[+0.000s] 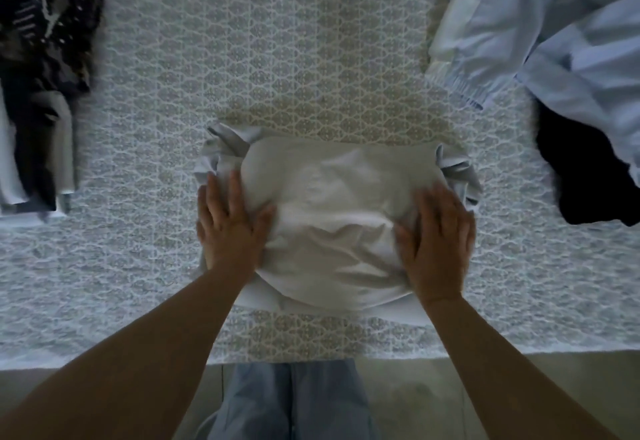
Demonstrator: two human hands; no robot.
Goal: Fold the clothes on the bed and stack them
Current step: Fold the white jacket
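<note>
White garment, part-folded, centre of bed.
My left hand and right hand press flat, fingers spread, on its two sides.

Dim light, patterned bedspread w/ lace-like print, pale floor below

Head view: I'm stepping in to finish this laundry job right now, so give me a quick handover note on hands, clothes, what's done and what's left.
Left hand: flat, fingers straight, pressing the left edge of the white garment.
Right hand: flat, pressing its right edge.
White garment: folded into a compact bundle at the near middle of the bed, not yet stacked.
Done: a folded stack of dark and light pieces lies at far left.
Left: move the white bundle onto the stack, then fold the loose light blue clothes and the black garment at right.
</note>
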